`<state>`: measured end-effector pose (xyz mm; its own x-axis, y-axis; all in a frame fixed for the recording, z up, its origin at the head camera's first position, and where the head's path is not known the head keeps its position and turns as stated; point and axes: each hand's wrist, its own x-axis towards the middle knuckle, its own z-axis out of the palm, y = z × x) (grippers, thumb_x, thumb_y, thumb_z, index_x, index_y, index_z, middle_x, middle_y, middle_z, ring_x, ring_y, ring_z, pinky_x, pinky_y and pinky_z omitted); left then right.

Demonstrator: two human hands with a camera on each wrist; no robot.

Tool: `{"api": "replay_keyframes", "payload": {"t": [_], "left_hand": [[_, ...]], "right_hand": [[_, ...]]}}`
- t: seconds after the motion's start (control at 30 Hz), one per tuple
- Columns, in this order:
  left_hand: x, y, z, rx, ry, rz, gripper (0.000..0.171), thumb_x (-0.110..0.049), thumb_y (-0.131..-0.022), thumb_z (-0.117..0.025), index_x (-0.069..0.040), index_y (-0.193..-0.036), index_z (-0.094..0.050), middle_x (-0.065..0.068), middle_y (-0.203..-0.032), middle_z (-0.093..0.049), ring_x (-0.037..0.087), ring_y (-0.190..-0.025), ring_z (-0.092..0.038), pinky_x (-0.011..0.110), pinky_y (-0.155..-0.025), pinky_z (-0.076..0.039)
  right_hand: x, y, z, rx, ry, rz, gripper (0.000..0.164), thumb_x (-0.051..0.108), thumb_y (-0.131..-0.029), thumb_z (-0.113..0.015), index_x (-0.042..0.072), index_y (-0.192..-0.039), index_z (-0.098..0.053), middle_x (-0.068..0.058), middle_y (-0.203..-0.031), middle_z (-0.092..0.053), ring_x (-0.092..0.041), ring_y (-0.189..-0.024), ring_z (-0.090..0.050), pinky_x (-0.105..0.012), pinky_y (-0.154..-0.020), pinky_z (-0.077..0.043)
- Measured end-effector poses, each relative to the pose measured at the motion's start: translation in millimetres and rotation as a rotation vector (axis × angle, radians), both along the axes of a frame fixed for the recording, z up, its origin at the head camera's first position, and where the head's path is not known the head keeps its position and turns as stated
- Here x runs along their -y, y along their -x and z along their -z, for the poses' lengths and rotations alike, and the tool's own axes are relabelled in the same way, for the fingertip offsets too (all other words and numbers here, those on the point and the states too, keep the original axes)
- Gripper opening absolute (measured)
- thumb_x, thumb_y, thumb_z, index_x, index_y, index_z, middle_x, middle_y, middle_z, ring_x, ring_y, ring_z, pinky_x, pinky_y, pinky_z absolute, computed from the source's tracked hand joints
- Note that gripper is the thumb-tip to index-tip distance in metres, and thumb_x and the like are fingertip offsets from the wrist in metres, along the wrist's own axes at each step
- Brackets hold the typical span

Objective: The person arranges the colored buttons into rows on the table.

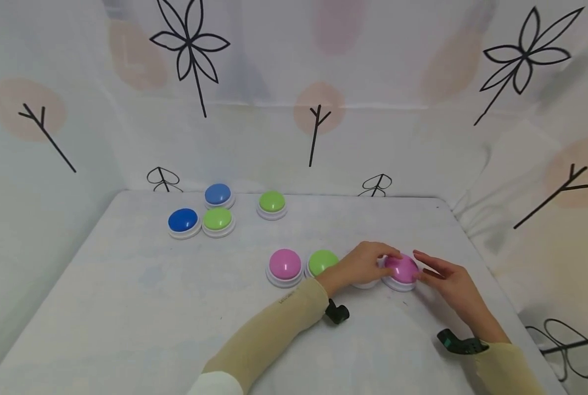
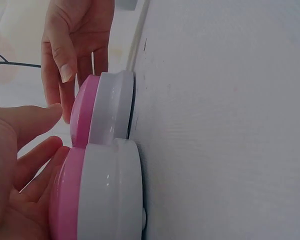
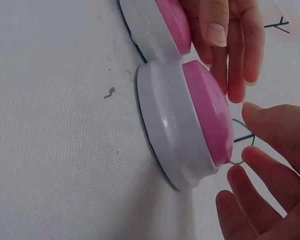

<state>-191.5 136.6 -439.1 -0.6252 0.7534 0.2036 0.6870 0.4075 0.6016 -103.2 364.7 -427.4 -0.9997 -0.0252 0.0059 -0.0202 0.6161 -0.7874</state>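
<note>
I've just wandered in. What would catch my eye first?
Probably the person's bare left hand and right hand, on either side of a glossy pink dome-topped button with a white base, near the white table's right side. Next, perhaps two glossy blue dome-topped buttons at its back left. Behind, bold black line-drawn flowers stand out on the pale backdrop.

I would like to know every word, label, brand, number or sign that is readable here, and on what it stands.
No text can be read with certainty.
Beige fabric left sleeve: dark print, too small and blurred to read.
Peach-coloured patch on white patterned backdrop: pale mark, perhaps an "L", too faint to be sure.
</note>
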Motion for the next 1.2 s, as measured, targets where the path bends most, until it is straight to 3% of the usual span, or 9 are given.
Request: {"api": "replay_keyframes", "payload": {"t": [0.17,0.43,0.87,1.2], "left_hand": [[6.5,-1.8,-6.7,0.083,-0.039,0.007,0.039,-0.021,-0.093,-0.073,-0.022,-0.131,-0.067,-0.011,-0.133,-0.062,-0.001,-0.115,-0.054,0.007,-0.089,-0.040],[26.0,2.6,-23.2,0.185,-0.132,-0.023,0.035,-0.020,-0.095,-0.070,-0.024,-0.129,-0.068,-0.014,-0.127,-0.064,-0.003,-0.116,-0.055,0.014,-0.096,-0.043],[67.6,8.2,-43.1,0.165,-0.163,-0.067,0.034,-0.026,-0.097,-0.066,-0.026,-0.132,-0.066,-0.010,-0.125,-0.065,0.002,-0.117,-0.054,0.031,-0.102,-0.045],[98.5,17.9,-40.9,0.140,-0.161,-0.112,0.031,-0.024,-0.097,-0.067,-0.020,-0.128,-0.068,-0.004,-0.123,-0.067,0.007,-0.115,-0.057,0.040,-0.100,-0.048]], "right_hand": [[2.7,0.0,-0.3,-0.007,0.001,0.031,0.056,0.036,-0.096,-0.067,0.007,-0.142,-0.055,-0.016,-0.143,-0.054,-0.010,-0.129,-0.050,-0.006,-0.087,-0.043],[11.0,2.8,-6.4,-0.005,0.011,0.061,0.055,0.040,-0.098,-0.063,0.006,-0.141,-0.056,-0.015,-0.141,-0.056,-0.035,-0.132,-0.047,-0.008,-0.086,-0.045],[30.4,14.0,-10.3,-0.046,0.018,0.048,0.050,0.039,-0.100,-0.059,0.006,-0.138,-0.059,-0.017,-0.137,-0.059,-0.039,-0.133,-0.045,-0.007,-0.085,-0.044],[51.5,19.5,-14.2,-0.027,0.058,-0.005,0.043,0.030,-0.101,-0.061,0.006,-0.136,-0.060,-0.013,-0.139,-0.058,-0.035,-0.129,-0.052,-0.008,-0.086,-0.044]]}}
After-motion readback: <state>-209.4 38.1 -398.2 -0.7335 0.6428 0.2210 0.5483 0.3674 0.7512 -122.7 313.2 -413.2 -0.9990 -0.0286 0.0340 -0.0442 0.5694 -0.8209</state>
